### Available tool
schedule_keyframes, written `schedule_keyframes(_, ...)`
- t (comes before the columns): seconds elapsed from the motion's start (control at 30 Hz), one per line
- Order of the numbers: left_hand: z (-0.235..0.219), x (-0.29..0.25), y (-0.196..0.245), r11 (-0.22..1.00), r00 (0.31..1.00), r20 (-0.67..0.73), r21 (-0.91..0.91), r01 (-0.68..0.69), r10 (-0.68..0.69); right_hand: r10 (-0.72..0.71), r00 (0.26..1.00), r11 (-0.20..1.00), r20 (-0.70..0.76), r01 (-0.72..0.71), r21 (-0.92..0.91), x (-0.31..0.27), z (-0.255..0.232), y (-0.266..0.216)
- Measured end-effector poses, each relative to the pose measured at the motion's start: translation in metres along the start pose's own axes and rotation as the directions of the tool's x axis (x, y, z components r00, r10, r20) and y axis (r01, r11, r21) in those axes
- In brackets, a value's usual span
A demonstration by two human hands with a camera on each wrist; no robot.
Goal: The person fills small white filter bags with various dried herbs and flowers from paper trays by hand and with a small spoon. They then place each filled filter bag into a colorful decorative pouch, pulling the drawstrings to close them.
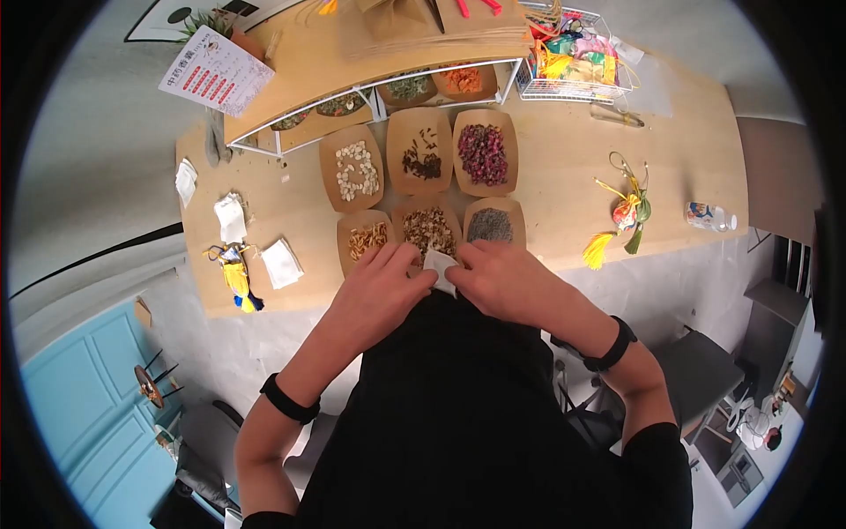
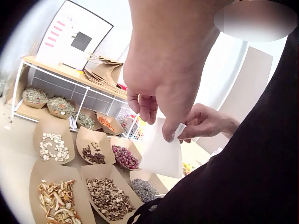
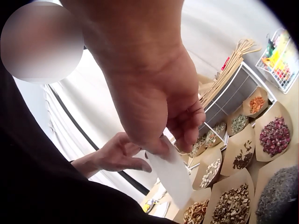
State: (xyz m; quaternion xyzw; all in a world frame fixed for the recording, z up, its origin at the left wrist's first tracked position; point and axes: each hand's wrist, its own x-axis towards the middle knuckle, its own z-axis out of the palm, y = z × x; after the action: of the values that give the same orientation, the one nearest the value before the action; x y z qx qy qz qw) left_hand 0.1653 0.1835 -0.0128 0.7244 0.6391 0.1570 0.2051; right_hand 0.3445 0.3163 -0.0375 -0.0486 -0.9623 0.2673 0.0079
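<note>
In the head view a small white pouch [image 1: 440,265] is held between both hands at the table's front edge, in front of the black shirt. My left hand [image 1: 381,284] pinches its upper left side. From the other side my right hand [image 1: 509,280] pinches the upper right corner. The pouch hangs flat and smooth in the left wrist view, with the left thumb [image 2: 172,130] across its upper edge. Just beyond the hands sits a paper tray [image 1: 399,207] of chopped brown pieces, between a tray of dried peel strips [image 1: 367,238] and a tray of grey-purple buds [image 1: 490,225].
Behind are trays of white slices [image 1: 357,170], dark cloves [image 1: 421,163] and rosebuds [image 1: 482,154], under a white-framed shelf [image 1: 379,62]. Spare white pouches [image 1: 281,264] and a tasselled sachet [image 1: 235,275] lie left. Another sachet [image 1: 626,212] and a bottle [image 1: 709,216] are right.
</note>
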Motion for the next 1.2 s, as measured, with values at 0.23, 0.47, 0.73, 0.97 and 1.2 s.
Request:
schedule_keyframes(0.23, 0.016, 0.001, -0.014, 0.995, 0.992, 0.119, 0.086, -0.048, 0.038, 0.051, 0.999, 0.997, 0.012, -0.05, -0.063, -0.002, 0.003, 0.012)
schedule_keyframes(0.47, 0.023, 0.013, -0.022, 1.0, 0.999, -0.038, 0.004, -0.016, 0.017, 0.1, 0.995, 0.995, 0.004, -0.1, -0.002, 0.003, 0.005, 0.022)
schedule_keyframes(0.73, 0.026, 0.029, -0.037, 0.997, 0.995, 0.07, 0.009, -0.077, 0.076, 0.159, 0.986, 0.987, 0.056, -0.158, -0.023, 0.011, 0.015, 0.046)
schedule_keyframes(0.97, 0.035, 0.048, -0.048, 0.998, 0.996, 0.071, 0.011, -0.061, 0.06, 0.151, 0.988, 0.988, -0.007, -0.151, -0.023, 0.016, 0.026, 0.053)
schedule_keyframes(1.2, 0.044, 0.059, -0.061, 0.996, 0.996, -0.077, -0.072, -0.049, 0.043, 0.239, 0.971, 0.97, 0.007, -0.239, 0.038, 0.024, 0.028, 0.069)
